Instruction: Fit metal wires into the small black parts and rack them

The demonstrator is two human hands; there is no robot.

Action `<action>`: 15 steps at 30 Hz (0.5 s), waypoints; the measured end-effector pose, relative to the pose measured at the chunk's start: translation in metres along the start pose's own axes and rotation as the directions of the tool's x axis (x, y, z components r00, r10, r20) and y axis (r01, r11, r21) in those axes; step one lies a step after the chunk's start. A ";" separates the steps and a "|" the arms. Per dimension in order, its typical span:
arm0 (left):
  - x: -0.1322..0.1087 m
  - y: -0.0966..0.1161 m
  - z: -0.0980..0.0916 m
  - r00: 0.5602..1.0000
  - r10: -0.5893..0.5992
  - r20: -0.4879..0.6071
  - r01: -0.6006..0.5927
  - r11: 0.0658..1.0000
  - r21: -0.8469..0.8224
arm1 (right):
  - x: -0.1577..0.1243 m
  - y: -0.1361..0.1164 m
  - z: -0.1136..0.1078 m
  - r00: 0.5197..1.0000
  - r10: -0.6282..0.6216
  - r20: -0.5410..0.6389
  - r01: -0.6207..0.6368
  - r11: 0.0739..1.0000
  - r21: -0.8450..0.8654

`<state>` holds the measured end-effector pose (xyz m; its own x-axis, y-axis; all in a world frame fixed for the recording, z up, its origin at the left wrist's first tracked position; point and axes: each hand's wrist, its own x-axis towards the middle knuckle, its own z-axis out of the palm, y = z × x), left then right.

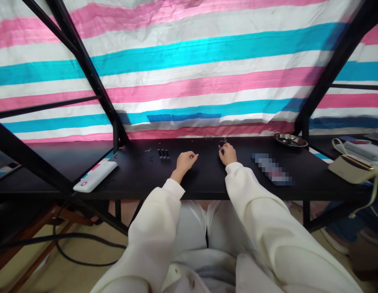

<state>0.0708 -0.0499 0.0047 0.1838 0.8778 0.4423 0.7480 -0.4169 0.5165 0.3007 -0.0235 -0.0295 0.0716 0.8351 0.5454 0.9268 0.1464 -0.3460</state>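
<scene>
My left hand (185, 162) is just above the black table, thumb and fingertips pinched together. Whatever they may hold is too small to make out. To its right, my right hand (228, 154) rests low over the tabletop with fingers curled inward. A tiny pale piece (219, 147) shows at its fingertips; I cannot tell its kind or whether it is gripped. Left of my left hand, three short black cylinders (163, 154) with greyish lower ends stand in a row. Thin white scraps (148, 150) and dark curled bits lie near them. Beyond my right hand are more white scraps (224, 141).
A shiny metal dish (290, 140) sits at the back right, with a blurred-out flat object (272, 169) nearer. A white box-like device (96, 176) lies at left. Black frame posts flank the table (207, 183). A cream pouch (353, 169) lies far right.
</scene>
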 end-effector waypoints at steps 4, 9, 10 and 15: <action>-0.003 0.000 0.012 0.999 -0.021 0.028 0.022 0.999 -0.034 | 0.001 0.001 0.001 0.999 -0.023 0.026 0.023 1.000 -0.008; -0.006 -0.009 0.012 0.997 -0.076 -0.004 0.075 0.996 -0.054 | 0.001 0.000 0.001 0.999 -0.043 -0.005 0.043 0.998 0.046; -0.007 -0.010 0.011 0.997 -0.075 -0.006 0.074 0.995 -0.067 | 0.000 -0.001 0.000 0.998 -0.052 -0.028 0.053 0.996 0.070; -0.007 -0.010 0.013 1.000 -0.001 -0.021 -0.003 0.985 -0.172 | -0.007 -0.022 -0.008 0.982 -0.143 -0.126 0.171 0.952 0.254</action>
<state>0.0705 -0.0482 -0.0133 0.1701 0.8730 0.4570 0.6265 -0.4538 0.6337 0.2824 -0.0371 -0.0195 -0.0160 0.7321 0.6810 0.8008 0.4173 -0.4297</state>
